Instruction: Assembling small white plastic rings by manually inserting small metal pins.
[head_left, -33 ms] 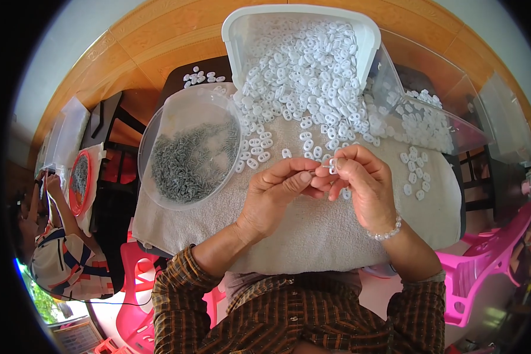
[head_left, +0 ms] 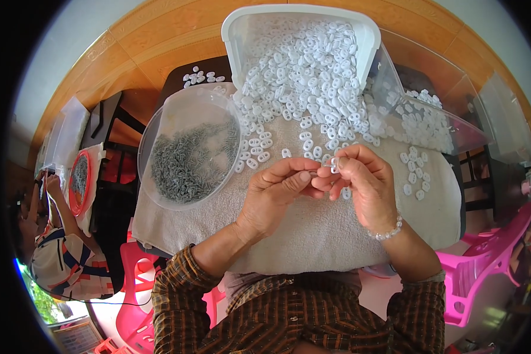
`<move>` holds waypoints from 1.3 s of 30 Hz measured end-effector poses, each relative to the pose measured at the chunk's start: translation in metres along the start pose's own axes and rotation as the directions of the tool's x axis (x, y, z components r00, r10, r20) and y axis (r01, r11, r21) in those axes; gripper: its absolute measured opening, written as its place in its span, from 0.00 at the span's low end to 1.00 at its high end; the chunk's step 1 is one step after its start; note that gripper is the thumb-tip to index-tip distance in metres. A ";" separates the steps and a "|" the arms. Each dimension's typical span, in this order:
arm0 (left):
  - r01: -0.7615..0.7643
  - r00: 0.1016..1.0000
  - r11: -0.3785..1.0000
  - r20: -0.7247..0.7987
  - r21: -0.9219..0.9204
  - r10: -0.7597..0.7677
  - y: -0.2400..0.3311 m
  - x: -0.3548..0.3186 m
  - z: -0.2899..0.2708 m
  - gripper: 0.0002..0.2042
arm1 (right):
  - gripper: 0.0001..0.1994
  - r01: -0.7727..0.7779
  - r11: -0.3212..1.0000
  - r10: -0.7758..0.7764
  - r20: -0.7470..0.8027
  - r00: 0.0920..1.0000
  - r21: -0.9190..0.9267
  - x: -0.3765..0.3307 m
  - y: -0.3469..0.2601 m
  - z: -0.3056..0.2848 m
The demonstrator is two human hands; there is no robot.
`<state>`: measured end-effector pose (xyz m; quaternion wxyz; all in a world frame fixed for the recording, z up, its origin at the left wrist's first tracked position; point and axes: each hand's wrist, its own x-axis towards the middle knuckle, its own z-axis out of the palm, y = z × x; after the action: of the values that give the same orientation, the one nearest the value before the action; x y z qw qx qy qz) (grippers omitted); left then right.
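Observation:
My right hand point(head_left: 363, 183), closed in a pinch, holds a small white plastic oval with two holes point(head_left: 334, 165). A thin, pale shaft sticks out of its left side. My left hand point(head_left: 272, 192) is closed too, thumb against forefinger, with a small grey screw point(head_left: 314, 173) just showing at its tips. Both sets of fingertips nearly meet over the towel. To the left of them stands a round clear tub point(head_left: 153, 197) with a heap of grey screws point(head_left: 183, 168). Loose white two-hole pieces point(head_left: 262, 147) lie just beyond my fingers.
A white bin point(head_left: 301, 10) on its side spills many white pieces onto the beige towel point(head_left: 218, 227). At right, a clear box point(head_left: 448, 79) lies tipped with more pieces. Pink chairs point(head_left: 472, 277) flank the table. Another person point(head_left: 71, 259) sits at far left beside a red-rimmed tray point(head_left: 88, 177).
My right hand, with the white piece, has shifted very slightly to the right, away from the left fingertips. The left hand has hardly moved.

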<state>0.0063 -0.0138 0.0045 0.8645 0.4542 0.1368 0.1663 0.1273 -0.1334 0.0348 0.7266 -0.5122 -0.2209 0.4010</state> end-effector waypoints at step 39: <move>0.122 0.981 0.975 0.175 -0.187 -0.090 0.005 -0.001 -0.003 0.08 | 0.03 0.579 0.456 -0.562 0.286 0.776 -0.676 -0.010 -0.002 -0.001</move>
<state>0.0040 -0.0093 0.0068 0.9212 0.3707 0.0717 0.0942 0.1228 -0.1426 0.0370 0.5466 -0.6497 -0.5282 0.0160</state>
